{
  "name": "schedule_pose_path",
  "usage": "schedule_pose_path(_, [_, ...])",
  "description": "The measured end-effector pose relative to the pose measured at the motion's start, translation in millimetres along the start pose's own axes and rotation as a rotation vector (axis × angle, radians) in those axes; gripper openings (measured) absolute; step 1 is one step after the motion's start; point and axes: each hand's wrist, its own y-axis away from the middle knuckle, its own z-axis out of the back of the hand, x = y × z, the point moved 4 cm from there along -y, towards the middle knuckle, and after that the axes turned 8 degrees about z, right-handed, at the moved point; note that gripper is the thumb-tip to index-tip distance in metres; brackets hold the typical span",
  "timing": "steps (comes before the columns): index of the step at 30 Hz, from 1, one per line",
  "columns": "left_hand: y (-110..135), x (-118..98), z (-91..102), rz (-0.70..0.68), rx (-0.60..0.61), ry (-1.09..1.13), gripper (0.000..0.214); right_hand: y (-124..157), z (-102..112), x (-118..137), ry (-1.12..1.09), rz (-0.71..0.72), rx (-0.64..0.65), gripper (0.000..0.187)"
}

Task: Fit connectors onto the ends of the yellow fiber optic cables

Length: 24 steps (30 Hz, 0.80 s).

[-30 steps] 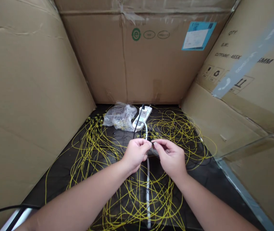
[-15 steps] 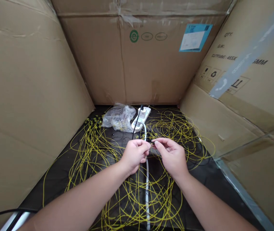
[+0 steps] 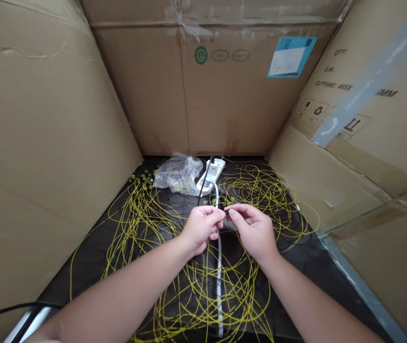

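Observation:
My left hand (image 3: 204,227) and my right hand (image 3: 252,229) meet nearly fingertip to fingertip above the dark work surface. Both are closed in a pinch. Between the fingertips is something small and dark, mostly hidden, too small to name. Loose yellow wires (image 3: 218,290) lie in tangled loops below the hands. More yellow wires (image 3: 137,205) fan out on the left, and another coil of yellow wires (image 3: 260,186) spreads at the right. A thick white cable (image 3: 219,276) passes beneath the hands toward a white power strip (image 3: 210,174).
A crumpled clear plastic bag (image 3: 178,175) lies beside the power strip. Cardboard walls stand on the left (image 3: 46,143), at the back (image 3: 218,105) and on the right (image 3: 346,152). A black cable (image 3: 14,310) crosses the lower left corner.
The two hands have drawn slightly closer at the fingertips, and both stay pinched. The whole view has shifted a little to the right.

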Motion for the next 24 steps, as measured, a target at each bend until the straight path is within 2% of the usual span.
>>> schedule_pose_path(7, [-0.6,0.9,0.1,-0.039,0.024,-0.029,0.011,-2.9,3.5,-4.7,-0.038,0.006,-0.032,0.023])
schedule_pose_path(15, [-0.2,-3.4,1.1,-0.069,0.032,-0.033,0.013,-1.8,2.4,-8.0,0.001,0.041,0.031,0.028])
schedule_pose_path(24, [-2.6,1.2,-0.6,-0.047,0.073,-0.019,0.015,-2.2,3.9,-5.7,-0.014,0.078,-0.001,0.023])
